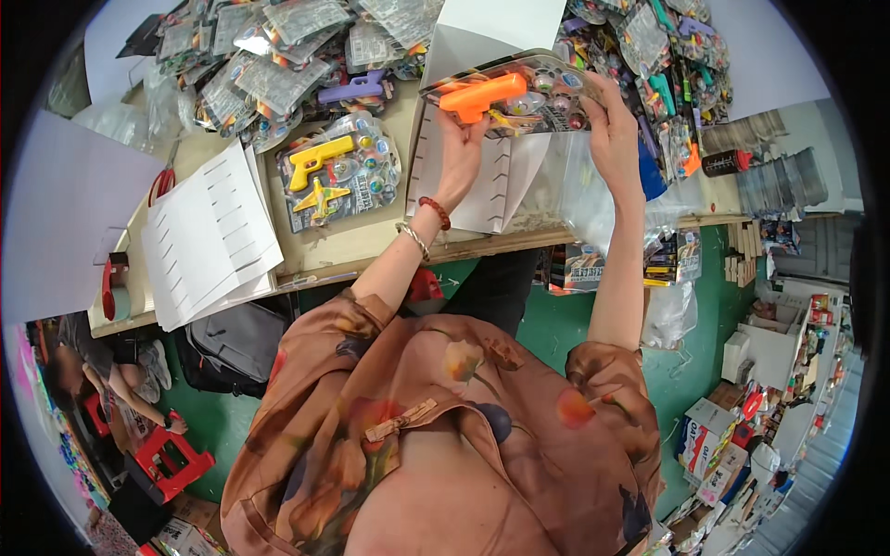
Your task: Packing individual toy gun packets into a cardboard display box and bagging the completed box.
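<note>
Large pale characters were printed on the dark yellow-gun pack [341, 172], near its lower edge. Similar characters were carried by the packs under the table [581, 267]. Bold lettering was shown on the white carton [702, 445], lower right (tilted, partly covered). Print on the piled packs [301, 18] was too small to be read; on the orange-gun pack [525, 96], none could be made out.

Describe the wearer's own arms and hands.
Left hand: bare, with a red beaded bracelet and a pale, metallic-looking bangle. Right hand: bare, no wristwear visible. The loose brown sleeves carry a floral print.
</note>
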A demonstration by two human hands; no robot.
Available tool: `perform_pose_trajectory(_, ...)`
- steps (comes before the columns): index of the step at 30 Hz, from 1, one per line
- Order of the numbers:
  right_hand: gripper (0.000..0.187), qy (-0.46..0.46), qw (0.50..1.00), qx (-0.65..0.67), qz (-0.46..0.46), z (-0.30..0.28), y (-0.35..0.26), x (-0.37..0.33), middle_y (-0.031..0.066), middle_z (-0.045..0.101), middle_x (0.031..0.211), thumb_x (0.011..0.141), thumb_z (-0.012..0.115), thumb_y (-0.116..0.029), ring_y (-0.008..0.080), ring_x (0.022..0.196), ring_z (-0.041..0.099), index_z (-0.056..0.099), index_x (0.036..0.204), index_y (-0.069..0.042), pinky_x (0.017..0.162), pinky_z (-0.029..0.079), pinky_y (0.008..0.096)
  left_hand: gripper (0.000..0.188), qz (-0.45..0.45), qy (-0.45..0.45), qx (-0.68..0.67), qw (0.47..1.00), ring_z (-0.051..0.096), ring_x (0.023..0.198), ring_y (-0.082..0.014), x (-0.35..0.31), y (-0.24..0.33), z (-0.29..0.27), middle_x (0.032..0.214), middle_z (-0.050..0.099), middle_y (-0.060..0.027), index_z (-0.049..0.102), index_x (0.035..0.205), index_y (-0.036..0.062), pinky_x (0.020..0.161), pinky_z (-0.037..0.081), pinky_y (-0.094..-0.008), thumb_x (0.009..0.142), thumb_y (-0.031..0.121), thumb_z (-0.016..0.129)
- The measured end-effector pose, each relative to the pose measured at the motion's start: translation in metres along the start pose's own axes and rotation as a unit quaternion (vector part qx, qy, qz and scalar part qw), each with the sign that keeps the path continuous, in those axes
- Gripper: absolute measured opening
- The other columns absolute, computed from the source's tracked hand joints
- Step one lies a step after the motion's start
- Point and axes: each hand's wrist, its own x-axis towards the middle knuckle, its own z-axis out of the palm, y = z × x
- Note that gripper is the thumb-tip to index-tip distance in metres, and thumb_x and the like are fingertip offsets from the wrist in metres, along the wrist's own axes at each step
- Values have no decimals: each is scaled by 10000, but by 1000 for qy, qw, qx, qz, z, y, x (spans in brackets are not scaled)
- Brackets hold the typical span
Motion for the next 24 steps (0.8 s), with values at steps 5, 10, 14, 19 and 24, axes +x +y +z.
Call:
perform_pose_trajectory(5, 313, 7, 999, 21, 48, 0, -2, -3, 159, 605, 991, 892, 431, -3, 189, 843, 585, 484, 1196, -61, 766, 452, 287, 504, 54, 34, 89, 994, 581, 982, -168, -5, 24, -3, 1166, 515, -130, 256, 1271, 23, 720, 519, -254, 877, 59, 569)
perform_pose_trajectory(10, 326, 80, 996, 35, 6, -2, -12, -8, 122, 605, 1050, 910, 424, -40, 192, 903, 576, 473, 1230, -84, 793, 440, 277, 483, -2, 24, 95, 995, 580, 999, -181, -16, 43, -4, 1144, 535, -140, 296, 1242, -9, 740, 532, -284, 856, 27, 585)
perform_pose_trajectory(14, 318, 71, 997, 15, 30, -2, -19, -3, 132, 608, 1056, 903, 431, -32, 222, 930, 592, 487, 1211, -81, 804, 443, 284, 422, 17, 35, 123, 992, 569, 1008, -180, -7, 30, -3, 1120, 546, -127, 328, 1178, -6, 770, 509, -290, 851, 25, 593)
perform_pose_trajectory(19, 293, 27, 995, 4, -94, 11, -13, 31, 102, 609, 985, 888, 445, 20, 171, 870, 570, 503, 1163, -64, 783, 433, 253, 438, 79, 81, 9, 994, 498, 1078, -175, 32, 7, 4, 1178, 483, -126, 272, 1198, -7, 890, 434, -290, 870, 14, 561)
perform_pose_trajectory(24, 271, 22, 998, 19, -53, -8, -6, 34, 138, 634, 997, 883, 429, 22, 233, 915, 622, 525, 1125, -55, 791, 459, 293, 383, 136, 77, 33, 987, 508, 1045, -186, 21, 7, 26, 1163, 468, -131, 255, 1202, -14, 894, 432, -290, 900, 1, 490)
